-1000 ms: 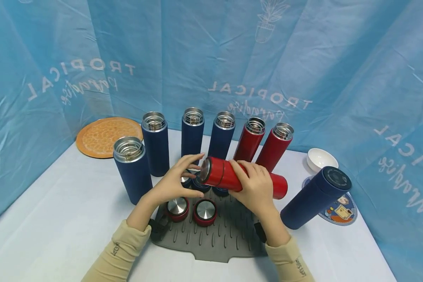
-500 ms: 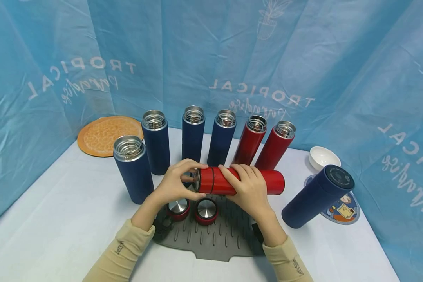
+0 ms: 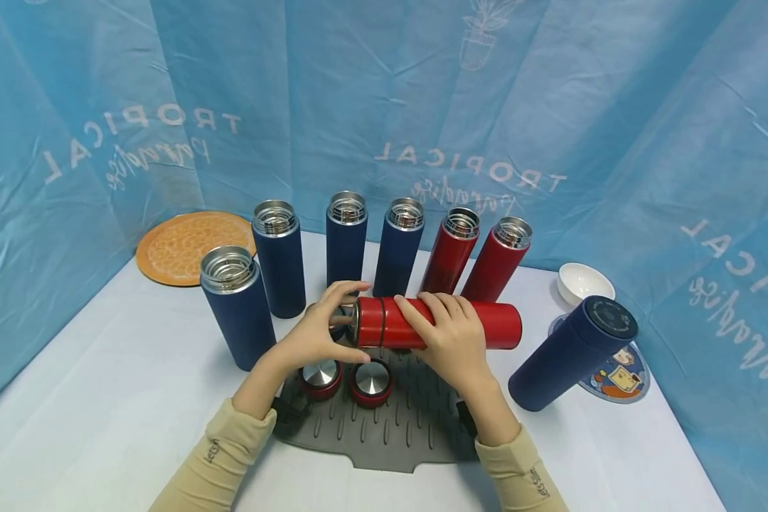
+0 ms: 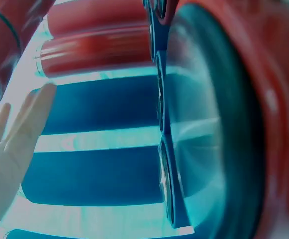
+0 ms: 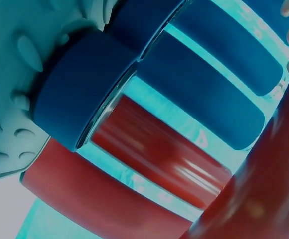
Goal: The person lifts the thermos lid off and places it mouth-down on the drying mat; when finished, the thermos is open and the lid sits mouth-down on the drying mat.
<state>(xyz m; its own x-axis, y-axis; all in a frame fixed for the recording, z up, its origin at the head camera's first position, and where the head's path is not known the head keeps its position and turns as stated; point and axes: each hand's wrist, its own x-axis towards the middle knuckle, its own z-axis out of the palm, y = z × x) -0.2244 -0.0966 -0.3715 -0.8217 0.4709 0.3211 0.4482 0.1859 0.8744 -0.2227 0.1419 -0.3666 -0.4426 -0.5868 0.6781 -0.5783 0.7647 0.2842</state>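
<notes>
My right hand (image 3: 451, 341) grips a capped red thermos (image 3: 504, 326) around its body and holds it level above the grey ridged mat (image 3: 384, 446). The cap end points left. By that end is my left hand (image 3: 313, 331), with fingers and thumb spread around the cap; in the left wrist view its straight fingers (image 4: 32, 114) stand apart from the red thermos (image 4: 2, 45). Below on the mat sit two red-rimmed lids (image 3: 321, 375) with steel discs. Dark blue lids (image 5: 79, 84) lie behind them, mostly hidden in the head view.
Uncapped blue bottles (image 3: 280, 270) and two uncapped red bottles (image 3: 449, 256) stand in an arc behind. A capped blue thermos (image 3: 563, 355) stands at the right, near a white bowl (image 3: 582, 284) and a patterned round mat (image 3: 621, 384). An orange round mat (image 3: 192, 245) lies back left.
The red thermos has gone from tilted to level as the cap end came to my left hand. My left fingers met the cap half a second ago and now stand spread off it.
</notes>
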